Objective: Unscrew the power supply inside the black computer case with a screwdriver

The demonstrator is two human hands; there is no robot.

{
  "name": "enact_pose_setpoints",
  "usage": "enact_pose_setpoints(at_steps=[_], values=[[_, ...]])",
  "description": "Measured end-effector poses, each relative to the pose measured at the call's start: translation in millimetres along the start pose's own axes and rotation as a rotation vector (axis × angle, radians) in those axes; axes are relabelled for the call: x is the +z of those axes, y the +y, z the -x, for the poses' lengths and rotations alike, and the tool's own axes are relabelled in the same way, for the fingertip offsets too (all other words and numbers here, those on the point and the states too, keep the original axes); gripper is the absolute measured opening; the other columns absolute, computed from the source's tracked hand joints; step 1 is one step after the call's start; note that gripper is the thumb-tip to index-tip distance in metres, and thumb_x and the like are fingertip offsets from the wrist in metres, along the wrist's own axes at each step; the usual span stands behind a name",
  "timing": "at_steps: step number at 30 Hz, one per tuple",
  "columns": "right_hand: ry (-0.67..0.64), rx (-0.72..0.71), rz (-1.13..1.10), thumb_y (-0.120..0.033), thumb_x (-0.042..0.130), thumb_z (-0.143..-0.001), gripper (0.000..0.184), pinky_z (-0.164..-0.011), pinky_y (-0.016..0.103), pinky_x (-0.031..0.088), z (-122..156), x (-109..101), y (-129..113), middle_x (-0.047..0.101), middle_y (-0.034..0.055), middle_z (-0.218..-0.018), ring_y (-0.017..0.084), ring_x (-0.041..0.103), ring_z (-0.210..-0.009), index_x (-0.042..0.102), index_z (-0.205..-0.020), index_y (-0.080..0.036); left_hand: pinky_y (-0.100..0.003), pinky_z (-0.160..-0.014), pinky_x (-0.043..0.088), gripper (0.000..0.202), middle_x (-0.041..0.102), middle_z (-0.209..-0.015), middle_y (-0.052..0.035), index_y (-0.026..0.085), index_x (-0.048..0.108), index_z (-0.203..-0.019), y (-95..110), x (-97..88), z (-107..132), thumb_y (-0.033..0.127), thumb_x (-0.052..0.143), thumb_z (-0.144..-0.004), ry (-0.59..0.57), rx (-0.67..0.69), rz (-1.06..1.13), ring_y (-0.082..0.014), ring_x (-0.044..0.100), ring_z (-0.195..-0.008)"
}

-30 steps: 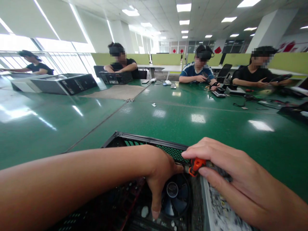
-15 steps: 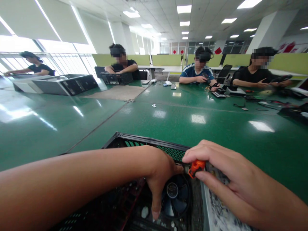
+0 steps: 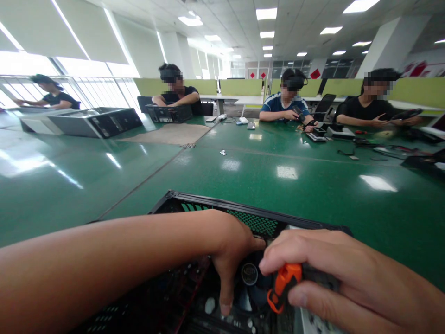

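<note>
A black computer case (image 3: 222,202) lies open in front of me, with a motherboard and a round black cooling fan (image 3: 249,297) inside. My left hand (image 3: 231,246) reaches in from the left and grips the fan's edge, thumb at its lower left and a finger at its top. My right hand (image 3: 323,269) pinches a screwdriver (image 3: 289,278) by its orange and black handle at the fan's right side. The screwdriver's shaft and tip are hidden. Below my right hand is part of a silvery metal box (image 3: 308,320). A dark red circuit board (image 3: 191,297) sits left of the fan.
Past the case stretches a green tabletop (image 3: 194,181) with a small white piece (image 3: 223,152) on it. Several people work along the far side. Other computer cases (image 3: 93,123) stand at far left, near a brown mat (image 3: 170,133). Cables and parts (image 3: 389,148) lie at far right.
My right hand has moved down and toward me with the screwdriver, whose handle shows more now. Behind it, more of the case's far rim is visible. My left hand stays in place.
</note>
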State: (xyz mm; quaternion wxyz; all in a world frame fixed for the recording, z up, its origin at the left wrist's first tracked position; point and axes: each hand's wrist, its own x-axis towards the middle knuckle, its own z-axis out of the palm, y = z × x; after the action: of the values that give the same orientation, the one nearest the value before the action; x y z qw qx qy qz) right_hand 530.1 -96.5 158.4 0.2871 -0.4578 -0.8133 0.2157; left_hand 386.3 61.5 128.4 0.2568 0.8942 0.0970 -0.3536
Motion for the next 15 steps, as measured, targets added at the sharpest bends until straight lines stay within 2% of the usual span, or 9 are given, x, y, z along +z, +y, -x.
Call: enact_pose_setpoints(at_steps=[2, 5, 11, 15], values=[[0.009, 0.009, 0.012, -0.015, 0.061, -0.088, 0.031, -0.083, 0.021, 0.058, -2.1, 0.9, -0.1, 0.076, -0.0058, -0.110, 0.014, 0.072, -0.099, 0.065, -0.113, -0.032, -0.035, -0.101, 0.046, 0.079, 0.071, -0.115, 0.0034, 0.033, 0.070, -0.107, 1.5, -0.9, 1.2, 0.036, 0.083, -0.029, -0.031, 0.013, -0.003, -0.0311, 0.062, -0.114], [0.009, -0.011, 0.020, -0.015, 0.060, -0.088, 0.030, -0.088, 0.022, 0.056, -3.3, 3.4, 2.1, 0.076, -0.0046, -0.109, 0.014, 0.072, -0.099, 0.064, -0.113, -0.030, -0.035, -0.104, 0.043, 0.070, 0.070, -0.117, 0.0045, 0.035, 0.071, -0.107, 3.3, -1.8, 1.8, 0.032, 0.083, -0.039, -0.099, 0.016, -0.057, -0.0293, 0.060, -0.117], [-0.040, 0.022, 0.052, -0.021, 0.056, -0.093, 0.023, -0.080, 0.022, 0.059, -3.4, 5.7, 4.1, 0.075, -0.0093, -0.108, 0.014, 0.072, -0.096, 0.061, -0.111, -0.035, -0.040, -0.109, 0.039, 0.074, 0.062, -0.133, 0.0030, 0.035, 0.067, -0.117, 3.2, -1.7, 0.1, 0.031, 0.081, -0.045, -0.111, -0.039, -0.154, -0.0329, 0.052, -0.128], [-0.027, 0.018, 0.069, -0.022, 0.056, -0.093, 0.022, -0.081, 0.023, 0.059, -2.9, 5.8, 3.3, 0.075, -0.0093, -0.109, 0.014, 0.072, -0.097, 0.060, -0.111, -0.035, -0.040, -0.111, 0.037, 0.071, 0.063, -0.131, 0.0044, 0.037, 0.067, -0.116, 3.9, -3.4, 0.6, 0.026, 0.081, -0.047, -0.140, 0.008, -0.135, -0.0323, 0.052, -0.129]])
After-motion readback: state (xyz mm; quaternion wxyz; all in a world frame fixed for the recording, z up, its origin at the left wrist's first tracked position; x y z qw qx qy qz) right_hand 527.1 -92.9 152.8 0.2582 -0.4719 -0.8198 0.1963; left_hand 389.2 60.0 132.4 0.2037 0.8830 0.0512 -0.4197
